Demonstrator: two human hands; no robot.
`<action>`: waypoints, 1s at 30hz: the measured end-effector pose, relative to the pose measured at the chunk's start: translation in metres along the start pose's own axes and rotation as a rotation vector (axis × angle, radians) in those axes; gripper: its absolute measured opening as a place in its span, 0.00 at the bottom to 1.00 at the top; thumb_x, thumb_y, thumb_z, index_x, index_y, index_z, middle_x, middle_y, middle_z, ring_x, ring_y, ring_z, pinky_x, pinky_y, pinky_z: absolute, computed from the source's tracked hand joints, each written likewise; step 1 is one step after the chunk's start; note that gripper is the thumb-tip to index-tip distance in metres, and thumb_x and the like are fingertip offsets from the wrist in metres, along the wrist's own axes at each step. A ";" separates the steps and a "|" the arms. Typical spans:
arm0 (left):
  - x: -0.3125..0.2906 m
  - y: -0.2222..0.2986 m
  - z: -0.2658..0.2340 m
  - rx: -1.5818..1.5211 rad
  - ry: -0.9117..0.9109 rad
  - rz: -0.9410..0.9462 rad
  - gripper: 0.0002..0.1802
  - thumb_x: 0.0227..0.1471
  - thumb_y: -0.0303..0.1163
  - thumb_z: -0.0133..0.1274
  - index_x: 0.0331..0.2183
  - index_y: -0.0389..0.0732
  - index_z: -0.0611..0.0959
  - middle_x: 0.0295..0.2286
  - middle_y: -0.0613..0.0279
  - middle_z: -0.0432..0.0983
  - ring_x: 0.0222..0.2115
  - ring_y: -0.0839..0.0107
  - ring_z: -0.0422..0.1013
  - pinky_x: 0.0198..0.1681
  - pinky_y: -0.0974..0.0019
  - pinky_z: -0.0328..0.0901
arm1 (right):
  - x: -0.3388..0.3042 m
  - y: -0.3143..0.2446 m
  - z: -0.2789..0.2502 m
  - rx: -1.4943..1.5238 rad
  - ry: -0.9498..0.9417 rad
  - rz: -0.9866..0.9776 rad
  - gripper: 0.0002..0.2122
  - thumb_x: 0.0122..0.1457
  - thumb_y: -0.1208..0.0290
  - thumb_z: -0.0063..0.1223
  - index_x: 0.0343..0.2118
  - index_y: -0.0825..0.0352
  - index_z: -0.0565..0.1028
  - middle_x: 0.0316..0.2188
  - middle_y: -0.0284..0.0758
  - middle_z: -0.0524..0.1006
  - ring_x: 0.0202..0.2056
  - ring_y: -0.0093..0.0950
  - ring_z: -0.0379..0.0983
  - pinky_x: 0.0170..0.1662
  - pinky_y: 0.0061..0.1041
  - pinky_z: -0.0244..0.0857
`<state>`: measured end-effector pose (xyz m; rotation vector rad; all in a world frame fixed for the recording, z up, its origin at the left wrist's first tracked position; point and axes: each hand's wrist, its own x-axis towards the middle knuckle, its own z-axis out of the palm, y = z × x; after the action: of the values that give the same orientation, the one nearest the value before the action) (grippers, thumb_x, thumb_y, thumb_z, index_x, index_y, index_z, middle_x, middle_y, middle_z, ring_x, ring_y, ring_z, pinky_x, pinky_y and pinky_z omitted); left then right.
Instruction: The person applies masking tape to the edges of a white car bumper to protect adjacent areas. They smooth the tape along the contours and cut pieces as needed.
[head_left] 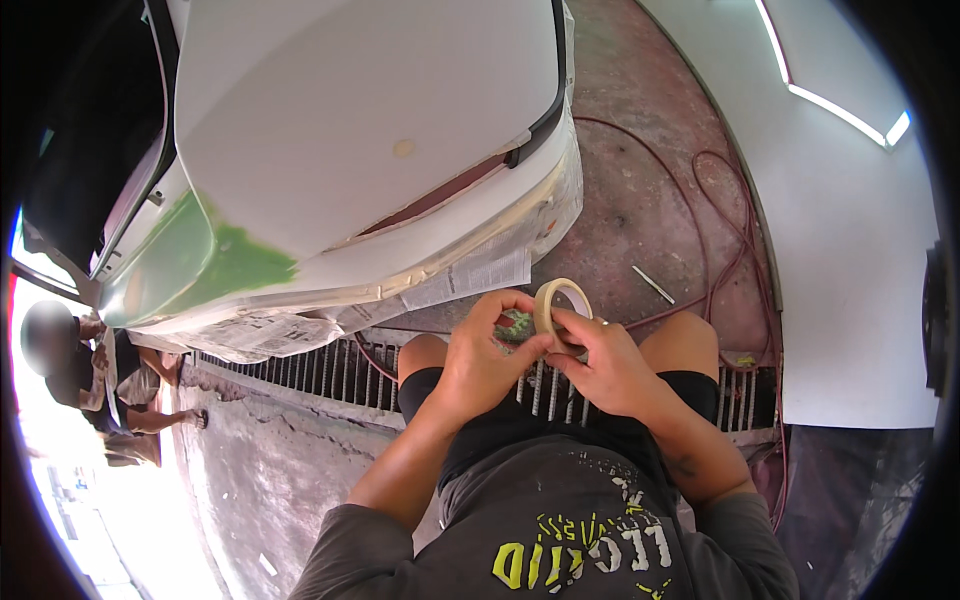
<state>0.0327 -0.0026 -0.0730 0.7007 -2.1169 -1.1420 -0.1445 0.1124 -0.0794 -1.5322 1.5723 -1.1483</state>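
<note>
Worn, reddish workshop floor point(630, 200) stretches under everything, and on its far side stands a large car body point(370, 120), pale grey with a green patch point(250, 260) at its lower left corner. To the right is a broad white panel point(840, 250). Across the near floor runs a metal grate point(310, 375), with the wearer's bare knees apart above it. At far left is a co-worker point(130, 365) (small, against a bright glare). Dark red hose point(735, 260) loops between car and panel; newspaper point(470, 275) skirts the car's lower edge. Centrally, above the lap, the right hand point(607, 365) pinches a cream roll of tape point(544, 310), tilted nearly upright. Just beside it, the left hand point(485, 350) curls thumb and fingers toward the roll; whether it grips the tape, I cannot tell.
</note>
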 end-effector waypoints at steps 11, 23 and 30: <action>-0.019 -0.004 0.005 0.449 0.089 0.139 0.13 0.57 0.24 0.63 0.44 0.34 0.83 0.35 0.52 0.79 0.33 0.46 0.78 0.37 0.51 0.73 | 0.010 0.004 -0.006 -0.198 -0.180 -0.160 0.13 0.63 0.67 0.63 0.47 0.65 0.77 0.31 0.45 0.82 0.36 0.50 0.79 0.44 0.45 0.67; -0.022 0.013 -0.033 -0.009 0.092 -0.189 0.08 0.61 0.31 0.67 0.40 0.38 0.86 0.35 0.70 0.76 0.34 0.83 0.65 0.38 0.74 0.61 | 0.042 -0.014 -0.033 -0.249 -0.213 -0.464 0.18 0.62 0.66 0.66 0.56 0.58 0.81 0.32 0.34 0.83 0.35 0.36 0.78 0.54 0.40 0.63; 0.000 0.025 -0.086 0.127 0.788 -0.261 0.07 0.56 0.32 0.70 0.34 0.39 0.89 0.30 0.68 0.78 0.32 0.76 0.67 0.36 0.66 0.64 | 0.088 -0.020 -0.144 -0.670 -0.028 -0.827 0.21 0.55 0.70 0.71 0.54 0.53 0.85 0.24 0.30 0.70 0.28 0.32 0.70 0.50 0.39 0.68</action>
<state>0.0924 -0.0358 -0.0146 1.2681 -1.4525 -0.6801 -0.2753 0.0477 0.0075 -2.7980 1.3894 -1.0085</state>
